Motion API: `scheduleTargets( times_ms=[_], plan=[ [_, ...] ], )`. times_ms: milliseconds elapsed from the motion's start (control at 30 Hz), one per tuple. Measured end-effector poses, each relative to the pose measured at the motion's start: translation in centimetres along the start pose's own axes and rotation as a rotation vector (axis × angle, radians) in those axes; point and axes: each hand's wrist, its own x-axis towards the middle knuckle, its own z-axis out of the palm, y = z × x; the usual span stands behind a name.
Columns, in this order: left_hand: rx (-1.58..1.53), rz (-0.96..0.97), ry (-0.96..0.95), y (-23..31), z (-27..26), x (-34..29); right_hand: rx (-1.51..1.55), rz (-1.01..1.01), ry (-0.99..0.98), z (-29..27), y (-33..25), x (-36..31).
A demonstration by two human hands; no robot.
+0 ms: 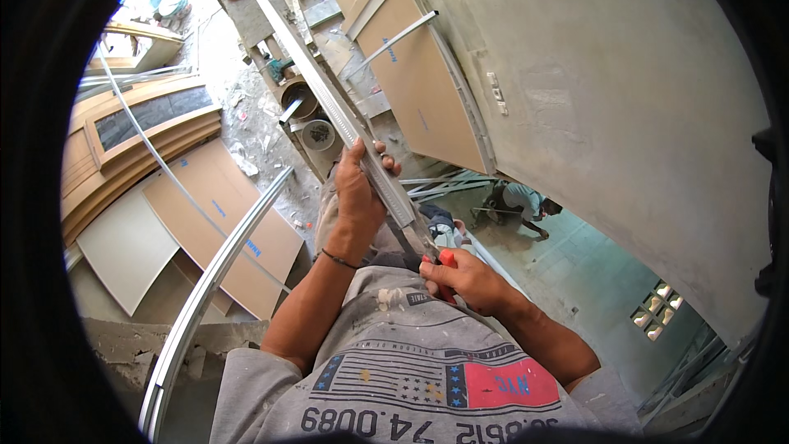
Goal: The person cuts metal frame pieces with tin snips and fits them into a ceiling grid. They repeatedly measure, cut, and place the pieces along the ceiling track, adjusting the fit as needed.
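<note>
My left hand (360, 193) is wrapped round a long, light-grey metal channel (325, 99), a drywall stud with small perforations along it. The channel slants from my waist up to the far left. In my right hand (472, 281), closed in front of my shirt, are tin snips with red handles (447, 259). Their metal jaws are at the near end of the channel; I cannot tell whether they bite into it. My fingers hide part of the handles.
A plank bench (246, 18) stands ahead with a brown bucket (301, 100) and a bucket of small dark pieces (318, 136). Brown boards (415, 74) lean on the right wall. Another long metal profile (215, 267) rises at left near stacked boards (209, 205). Another person (522, 197) crouches lower right.
</note>
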Motion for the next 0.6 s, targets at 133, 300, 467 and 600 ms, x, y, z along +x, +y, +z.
scheduleTargets(
  times_ms=[133, 300, 467, 600],
  plan=[
    [0.159, 0.055, -0.021, 0.3, -0.5, 0.4, -0.218, -0.069, 0.075, 0.6, 1.0, 0.7],
    [0.175, 0.155, 0.067, 0.0, 1.1, -0.6, -0.288, -0.121, 0.159, 0.6, 1.9, 0.3],
    [0.116, 0.152, 0.023, 1.0, 2.5, -1.9, -0.070, -0.058, 0.057, 0.3, 1.5, 0.2],
    [0.173, 0.166, 0.027, 1.2, 2.7, -2.0, -0.097, -0.046, 0.050, 0.7, 0.9, 0.6]
  ],
)
